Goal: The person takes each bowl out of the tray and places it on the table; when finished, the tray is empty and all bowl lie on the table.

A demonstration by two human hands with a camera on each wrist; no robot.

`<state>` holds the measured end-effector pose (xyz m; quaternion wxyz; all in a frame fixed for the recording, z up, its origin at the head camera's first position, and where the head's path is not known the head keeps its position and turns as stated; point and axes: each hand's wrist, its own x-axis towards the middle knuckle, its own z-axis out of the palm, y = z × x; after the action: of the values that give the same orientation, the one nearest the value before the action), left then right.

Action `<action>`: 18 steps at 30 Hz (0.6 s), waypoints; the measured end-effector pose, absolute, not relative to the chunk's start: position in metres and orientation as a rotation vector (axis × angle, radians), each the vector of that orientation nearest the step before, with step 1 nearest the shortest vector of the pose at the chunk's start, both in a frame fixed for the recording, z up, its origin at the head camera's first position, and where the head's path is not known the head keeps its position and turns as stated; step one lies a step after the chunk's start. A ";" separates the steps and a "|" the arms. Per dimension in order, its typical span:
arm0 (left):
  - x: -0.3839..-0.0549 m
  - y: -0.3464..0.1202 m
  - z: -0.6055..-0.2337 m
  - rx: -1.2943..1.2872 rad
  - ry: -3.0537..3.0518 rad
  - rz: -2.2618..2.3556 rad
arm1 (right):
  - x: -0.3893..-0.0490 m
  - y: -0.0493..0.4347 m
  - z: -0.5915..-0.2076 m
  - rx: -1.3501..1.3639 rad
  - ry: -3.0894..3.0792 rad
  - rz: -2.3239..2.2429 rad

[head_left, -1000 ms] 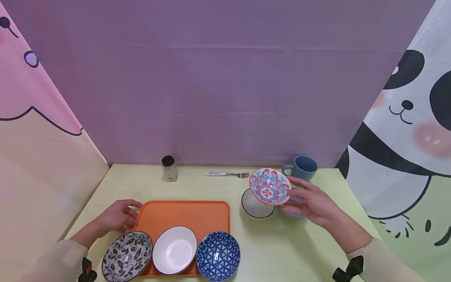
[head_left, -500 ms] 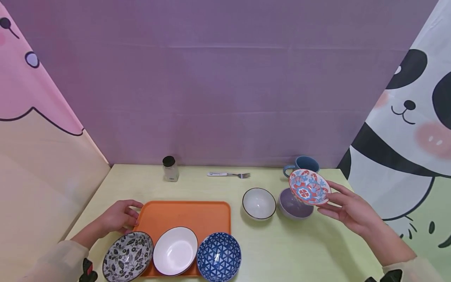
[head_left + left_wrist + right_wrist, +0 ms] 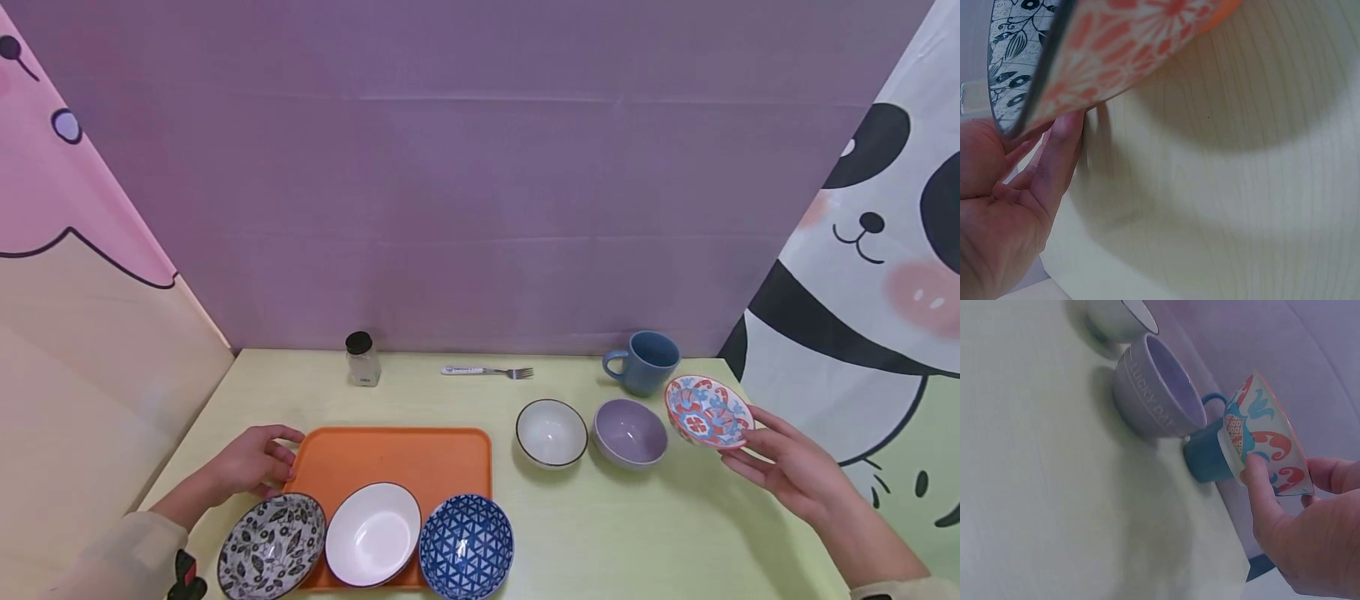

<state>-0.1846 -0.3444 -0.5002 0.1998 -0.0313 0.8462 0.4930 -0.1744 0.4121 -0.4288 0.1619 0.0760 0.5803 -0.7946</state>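
My right hand (image 3: pixel 791 467) pinches the rim of a small red, blue and white patterned bowl (image 3: pixel 708 410) by its right side. In the right wrist view this bowl (image 3: pixel 1266 440) is off the table and tilted, with the thumb and fingers on either side of its wall. To its left stand a purple bowl (image 3: pixel 630 433) and a white bowl with a dark rim (image 3: pixel 551 433). My left hand (image 3: pixel 255 460) rests at the left edge of an orange tray (image 3: pixel 397 454), fingers loosely bent, just behind a black-and-white leaf-patterned bowl (image 3: pixel 272 546). That bowl partly hides its fingertips in the left wrist view.
A white bowl (image 3: pixel 373 533) and a blue patterned bowl (image 3: pixel 467 546) stand along the tray's near side. Towards the back are a black-lidded glass jar (image 3: pixel 363 362), a fork (image 3: pixel 487 372) and a blue mug (image 3: pixel 649 362). A purple backdrop (image 3: pixel 480 208) rises behind the table.
My right hand has carried the red, blue and white bowl rightward, from over the white bowl past the purple bowl and the mug, and slightly lower. The left hand stays in place.
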 end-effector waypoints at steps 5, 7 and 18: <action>-0.185 -0.345 -0.501 -0.092 2.378 1.366 | -0.175 0.423 -0.445 0.303 1.664 -2.260; -0.185 -0.345 -0.502 -0.094 2.383 1.362 | -0.175 0.426 -0.452 0.336 1.673 -2.254; -0.185 -0.345 -0.502 -0.092 2.377 1.365 | -0.177 0.432 -0.477 0.514 1.678 -2.217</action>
<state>-0.1855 -0.3449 -0.5021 0.1984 -0.0330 0.8495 0.4877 -0.1772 0.4321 -0.4775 0.1564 0.1795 0.5860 -0.7745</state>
